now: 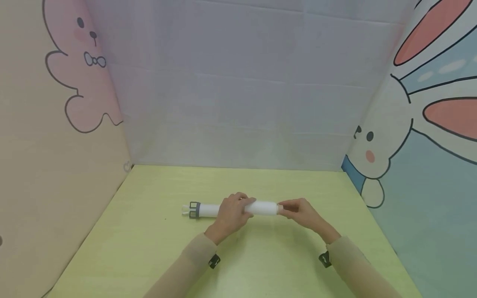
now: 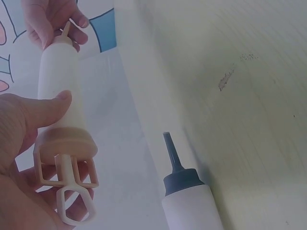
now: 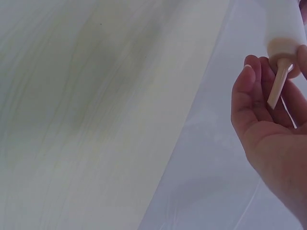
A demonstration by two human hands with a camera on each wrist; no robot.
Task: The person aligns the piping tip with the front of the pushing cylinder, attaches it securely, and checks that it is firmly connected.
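Observation:
A white large-barrelled syringe [image 1: 265, 208] with a beige collar, nozzle and ring-ended plunger is held level above the table. My left hand [image 1: 232, 213] grips its barrel near the collar, thumb laid along the side in the left wrist view. At its right end my right hand [image 1: 303, 213] pinches the beige nozzle cap [image 3: 283, 52]. The thin beige spout [image 3: 279, 86] sticks out between the right fingers. A second white syringe [image 1: 209, 210] with grey fittings lies on the table behind my left hand, which hides part of it. Its grey nozzle [image 2: 184, 182] shows in the left wrist view.
The pale yellow-green table [image 1: 149, 256] is bounded by a whitish back sheet [image 1: 238, 103]. A beige side panel [image 1: 56, 165] with a pink cartoon animal stands at left, and a blue panel [image 1: 436, 198] with a white rabbit at right.

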